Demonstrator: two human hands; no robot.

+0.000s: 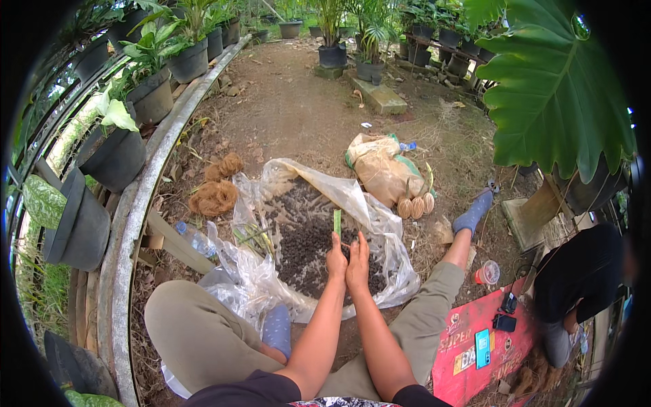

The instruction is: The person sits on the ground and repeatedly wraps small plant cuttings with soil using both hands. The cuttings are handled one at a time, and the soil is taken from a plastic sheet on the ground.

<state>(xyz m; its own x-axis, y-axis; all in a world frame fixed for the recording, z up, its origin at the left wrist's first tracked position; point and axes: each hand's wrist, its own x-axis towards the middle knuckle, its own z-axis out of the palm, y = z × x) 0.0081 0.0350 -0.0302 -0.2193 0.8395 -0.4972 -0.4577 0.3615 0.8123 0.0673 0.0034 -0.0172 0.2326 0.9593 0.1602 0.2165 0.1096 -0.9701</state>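
Note:
My left hand (pixel 336 258) grips a green cut stem piece (pixel 337 222), which stands up from between thumb and fingers. Against its right side rests my right hand (pixel 357 259), fingers extended; whether it also holds something is hard to tell. Both hands are above dark crumbly soil (pixel 305 244) on a clear plastic sheet (pixel 402 274). Several cut green stems (pixel 254 238) lie on the sheet's left side. Brown fibre clumps (pixel 213 197) sit beyond its left edge. Three wrapped, striped balls with shoots (pixel 417 207) stand beside a beige sack (pixel 381 165).
A plastic bottle (pixel 196 239) lies left of the sheet. At right are a plastic cup (pixel 488 273), a red banner (pixel 457 376) with a phone (pixel 482 348), and another person (pixel 574 274). Potted plants (pixel 109 157) line the left edging; a large leaf (pixel 559 86) overhangs the right.

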